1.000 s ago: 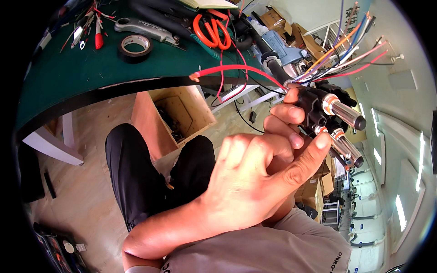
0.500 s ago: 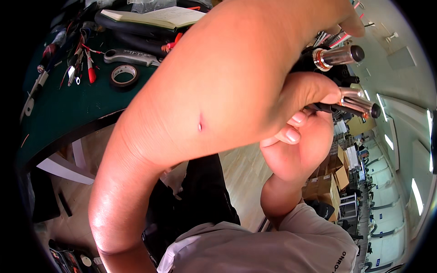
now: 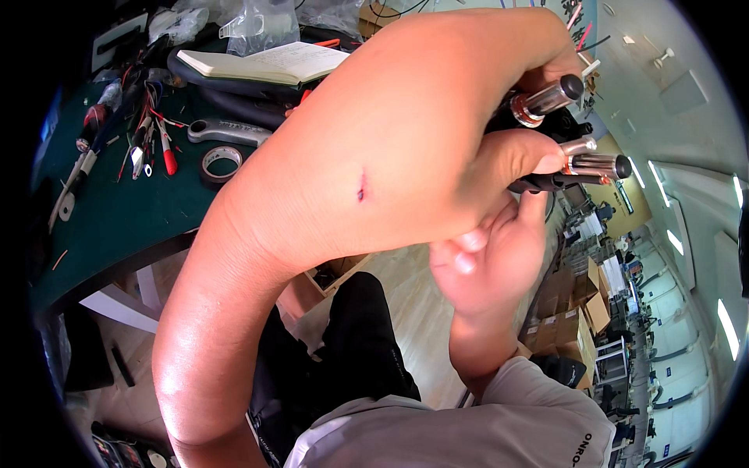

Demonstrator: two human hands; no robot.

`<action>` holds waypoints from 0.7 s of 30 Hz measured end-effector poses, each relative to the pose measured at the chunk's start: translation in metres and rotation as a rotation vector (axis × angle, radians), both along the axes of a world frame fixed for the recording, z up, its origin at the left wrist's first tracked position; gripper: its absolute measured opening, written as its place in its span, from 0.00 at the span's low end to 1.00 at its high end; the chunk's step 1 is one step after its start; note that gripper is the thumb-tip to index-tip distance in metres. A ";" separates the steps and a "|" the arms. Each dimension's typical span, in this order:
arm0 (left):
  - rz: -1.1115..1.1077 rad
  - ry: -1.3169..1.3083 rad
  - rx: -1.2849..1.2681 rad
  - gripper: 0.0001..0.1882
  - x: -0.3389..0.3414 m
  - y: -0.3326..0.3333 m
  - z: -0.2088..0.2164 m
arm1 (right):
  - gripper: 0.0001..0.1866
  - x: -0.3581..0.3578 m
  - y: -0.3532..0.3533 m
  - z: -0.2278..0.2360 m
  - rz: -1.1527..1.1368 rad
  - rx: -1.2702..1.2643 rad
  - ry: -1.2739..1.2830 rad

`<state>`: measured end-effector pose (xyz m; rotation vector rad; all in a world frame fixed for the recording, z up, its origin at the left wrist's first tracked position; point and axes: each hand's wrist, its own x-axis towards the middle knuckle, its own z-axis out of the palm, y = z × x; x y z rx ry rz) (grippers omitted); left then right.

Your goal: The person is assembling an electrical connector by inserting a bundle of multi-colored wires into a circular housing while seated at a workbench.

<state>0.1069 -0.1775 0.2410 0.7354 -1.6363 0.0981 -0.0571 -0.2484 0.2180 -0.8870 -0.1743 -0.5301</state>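
Observation:
My left hand reaches up and across the view from the lower left, its back toward me with a small red mark. Its thumb presses on a cluster of short silver metal cylinders with dark caps. One capped cylinder with a copper-red ring sticks out above the thumb. Another capped cylinder lies just past the thumb tip, above a black part. My right hand comes up from below with fingers curled against the underside of the cluster. My left hand hides most of its fingers and the rest of the cluster.
On the dark green table lie a tape roll, a grey ratchet spanner, an open notebook and several wires and tools. Cardboard boxes stand on the floor at right. A wooden box sits below my left forearm.
The view has shifted, so the table sits slightly lower in it. Both hands and the cylinders appear further left. The wooden box has come into sight below my left forearm. The hold looks the same.

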 end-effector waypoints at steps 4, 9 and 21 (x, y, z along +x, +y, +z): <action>0.052 0.027 -0.029 0.20 -0.006 0.012 0.008 | 0.31 -0.031 -0.019 -0.029 -0.444 -0.632 -0.065; 0.073 0.067 -0.045 0.21 -0.014 0.018 0.013 | 0.43 -0.015 -0.025 -0.017 -1.424 -1.194 -0.212; 0.169 0.067 0.006 0.26 -0.015 0.029 -0.002 | 0.49 0.013 -0.039 0.011 -1.143 -1.453 -0.138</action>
